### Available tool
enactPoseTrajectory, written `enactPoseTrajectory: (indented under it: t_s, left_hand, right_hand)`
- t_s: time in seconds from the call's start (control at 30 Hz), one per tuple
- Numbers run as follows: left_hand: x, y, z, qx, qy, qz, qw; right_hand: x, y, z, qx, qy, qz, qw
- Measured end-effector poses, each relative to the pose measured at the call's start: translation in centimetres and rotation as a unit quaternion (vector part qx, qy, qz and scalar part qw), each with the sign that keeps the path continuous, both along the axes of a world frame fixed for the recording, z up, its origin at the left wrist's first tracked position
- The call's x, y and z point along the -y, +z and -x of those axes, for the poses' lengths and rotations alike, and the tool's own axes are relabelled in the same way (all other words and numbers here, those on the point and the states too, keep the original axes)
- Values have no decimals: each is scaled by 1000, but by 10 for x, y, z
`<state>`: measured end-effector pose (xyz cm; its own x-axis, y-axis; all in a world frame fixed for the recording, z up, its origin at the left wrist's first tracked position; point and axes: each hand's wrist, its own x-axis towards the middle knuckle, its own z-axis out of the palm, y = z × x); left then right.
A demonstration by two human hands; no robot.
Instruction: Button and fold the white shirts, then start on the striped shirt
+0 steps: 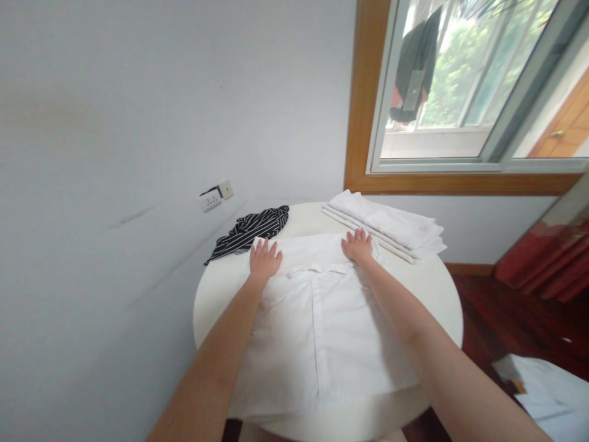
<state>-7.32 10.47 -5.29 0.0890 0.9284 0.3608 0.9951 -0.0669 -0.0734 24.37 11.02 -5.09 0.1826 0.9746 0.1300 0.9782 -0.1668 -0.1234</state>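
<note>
A white buttoned shirt [294,331] lies spread on a round white table [214,301], its lower end reaching the near edge. Across its far end runs a flat folded band of the same cloth. My left hand [265,260] rests flat on the far left corner of the shirt, fingers spread. On the far right corner lies my right hand [358,247], palm down with its fingers extended. Neither hand grips the cloth. My right forearm crosses over the right side of the shirt and hides part of it.
A crumpled black-and-white striped cloth [253,230] lies at the table's back left. Folded white garments [386,221] are stacked at the back right. A wall socket [210,200] is at left, a window [442,92] behind. White material [552,393] and a red curtain [547,258] are at right.
</note>
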Motion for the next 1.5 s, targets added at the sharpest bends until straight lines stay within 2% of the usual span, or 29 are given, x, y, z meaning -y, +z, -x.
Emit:
enactPoseTrajectory:
  t_s: [0.1, 0.2, 0.3, 0.37, 0.47, 0.53, 0.63, 0.77, 0.87, 0.93, 1.1, 1.23, 1.5]
  left_hand:
    - [9, 14, -10, -44, -46, -36, 997]
    - [25, 26, -21, -33, -113, -54, 992]
    - [43, 28, -29, 0, -136, -28, 990]
    - [53, 23, -31, 14, -141, 15, 990]
    - [60, 10, -31, 32, -127, 105, 986]
    - [61, 3, -30, 36, -123, 139, 982]
    - [60, -2, -27, 37, -132, 148, 979]
    - [61, 7, -29, 44, -133, 161, 977]
    - [66, 16, -40, 43, -152, 132, 979]
    - [71, 17, -52, 56, -164, 93, 980]
    - [85, 2, -74, 77, -156, 47, 984]
    - [88, -8, -74, 70, -163, 31, 984]
    - [85, -8, -72, 68, -169, 24, 983]
  right_hand:
    - [9, 11, -1, 11, 26, -22, 999]
    - [30, 23, 0, 21, 102, -60, 993]
    - [58, 26, 5, 15, 192, -61, 979]
    - [75, 21, 11, -3, 221, -28, 975]
    - [92, 9, 20, -17, 223, 21, 974]
    - [99, 1, 24, -8, 218, 18, 976]
    - [103, -3, 25, 2, 214, 0, 977]
    - [103, 3, 24, -2, 215, 14, 976]
    - [103, 6, 28, -9, 219, 28, 975]
    - [106, 6, 34, -11, 235, 12, 972]
    - [120, 2, 47, -2, 274, -33, 961]
    - [123, 2, 47, -3, 268, -35, 963]
    - [123, 2, 46, -19, 268, -46, 962]
